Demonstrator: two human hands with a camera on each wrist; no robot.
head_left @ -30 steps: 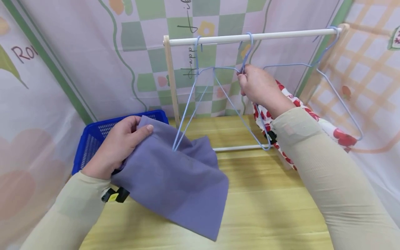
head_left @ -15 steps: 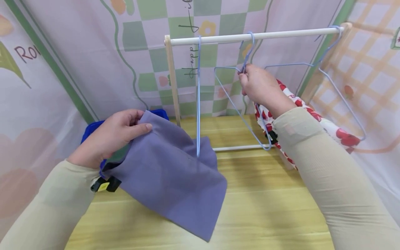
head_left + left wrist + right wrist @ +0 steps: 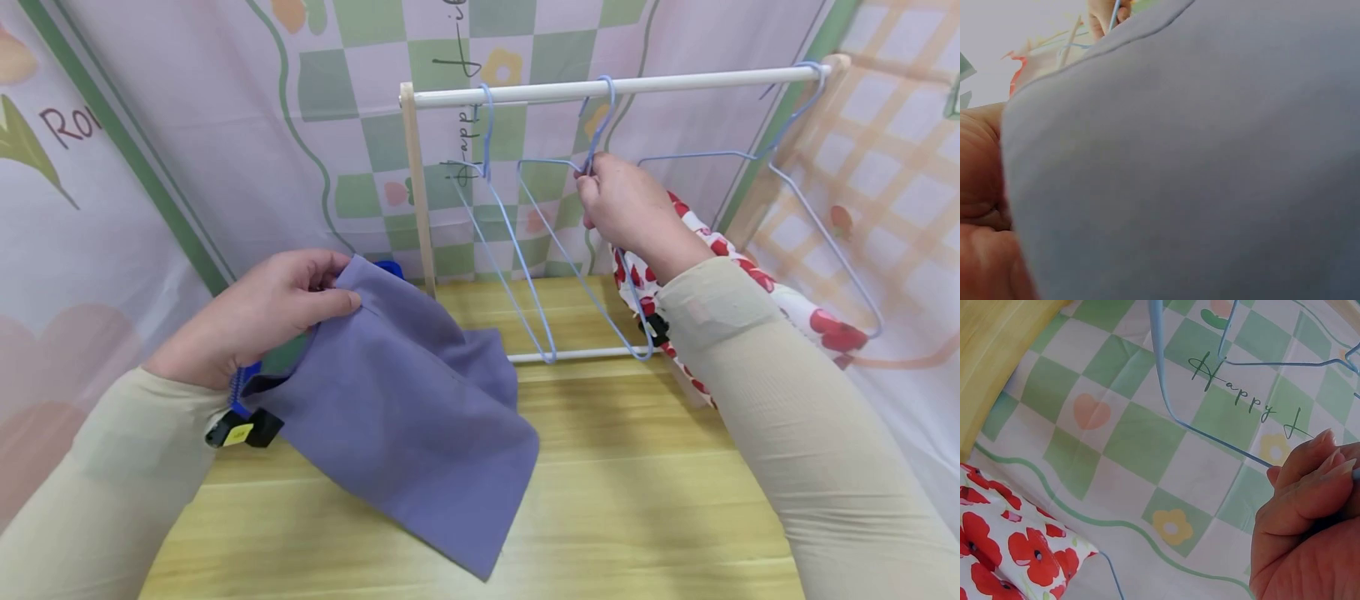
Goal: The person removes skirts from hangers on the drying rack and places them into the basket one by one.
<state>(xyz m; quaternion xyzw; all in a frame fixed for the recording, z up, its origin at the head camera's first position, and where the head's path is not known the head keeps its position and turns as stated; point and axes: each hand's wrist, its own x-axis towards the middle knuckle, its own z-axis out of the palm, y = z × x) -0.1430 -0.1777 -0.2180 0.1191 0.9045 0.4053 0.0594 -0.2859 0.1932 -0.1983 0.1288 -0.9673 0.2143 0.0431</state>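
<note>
My left hand (image 3: 277, 308) pinches the upper left edge of a purple cloth garment (image 3: 408, 408), thumb in front. Its exact kind is unclear; it drapes down to the right over the table, and the cloth (image 3: 1179, 156) fills most of the left wrist view. Up by the rack, my right hand (image 3: 633, 204) grips the neck of a bare blue wire hanger (image 3: 547, 161), whose hook sits over the white rail (image 3: 675, 86). In the right wrist view the fingers of the right hand (image 3: 1316, 519) are curled at that hanger's neck.
A second bare blue hanger (image 3: 487, 137) hangs to the left on the rail. Farther right, another hanger (image 3: 697, 156) hangs near a white garment with red flowers (image 3: 836, 333). A blue basket (image 3: 388, 268) is mostly hidden behind the left hand and cloth.
My left hand has moved left and up, drawing the purple garment along and covering more of the basket. The left hanger has swung round, its lower end now to the right. The right hand stays put.
</note>
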